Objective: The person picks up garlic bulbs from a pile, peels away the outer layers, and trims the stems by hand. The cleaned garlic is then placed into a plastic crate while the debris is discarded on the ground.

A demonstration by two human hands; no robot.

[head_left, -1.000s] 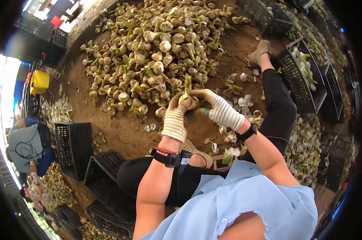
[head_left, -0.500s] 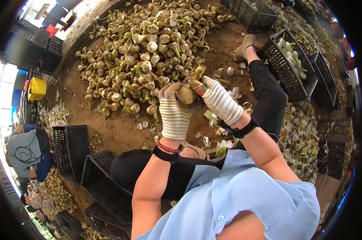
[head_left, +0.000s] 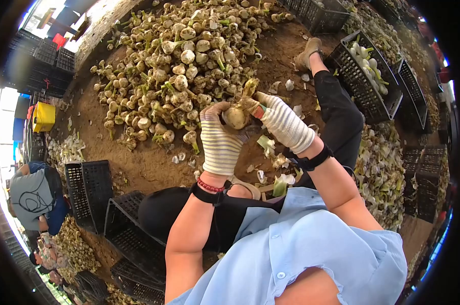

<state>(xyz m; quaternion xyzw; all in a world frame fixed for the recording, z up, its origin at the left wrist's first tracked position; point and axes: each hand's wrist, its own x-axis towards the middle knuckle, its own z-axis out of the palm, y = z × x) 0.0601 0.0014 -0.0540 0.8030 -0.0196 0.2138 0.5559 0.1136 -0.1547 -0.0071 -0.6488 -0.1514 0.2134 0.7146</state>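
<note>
A pale garlic bulb (head_left: 236,118) with a dirty stem (head_left: 250,87) pointing up and away is gripped in my left hand (head_left: 220,140), fingers curled round its side. I wear striped white gloves with brownish, soiled fingertips. My right hand (head_left: 285,122) is closed close beside the bulb's right side. A bit of a red and green tool handle (head_left: 260,110) shows in its grip; the rest of the tool is hidden or blurred. Just beyond both hands lies a large heap of soil-stained garlic bulbs (head_left: 184,66) with cut stems.
Black crates holding white peeled garlic (head_left: 367,63) stand at the right. Other black crates (head_left: 90,188) are at my left, with a yellow container (head_left: 44,117) farther back. Peeled skins (head_left: 380,178) litter the ground. A person in grey (head_left: 34,193) bends over at far left.
The view has shifted slightly, so the heap sits a little farther left and up. Both hands stay together at the bulb, with the right turned slightly.
</note>
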